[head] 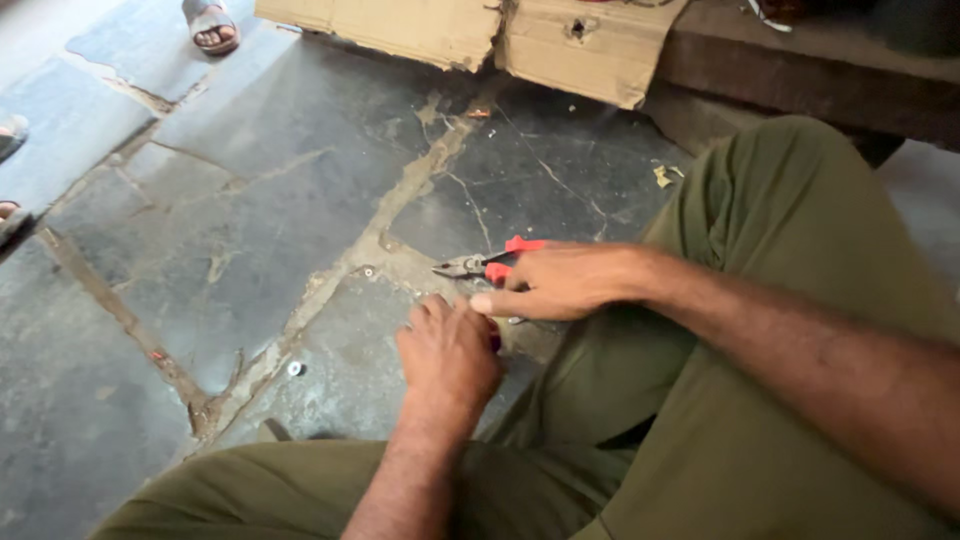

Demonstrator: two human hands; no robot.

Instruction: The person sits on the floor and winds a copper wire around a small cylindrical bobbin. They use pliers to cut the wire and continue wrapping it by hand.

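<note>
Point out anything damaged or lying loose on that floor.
The stone floor is cracked, its joints crudely patched. A small washer lies loose left of the left hand. Torn cardboard sits at the top, with scraps nearby.

Pliers (480, 265) on floor (250, 220), before hands (450, 350).

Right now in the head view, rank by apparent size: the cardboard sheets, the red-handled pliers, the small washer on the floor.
1. Cardboard sheets, largest though farthest away and cut off by the frame.
2. Red-handled pliers, partly covered by the right hand.
3. Washer, clearly smallest.
</note>
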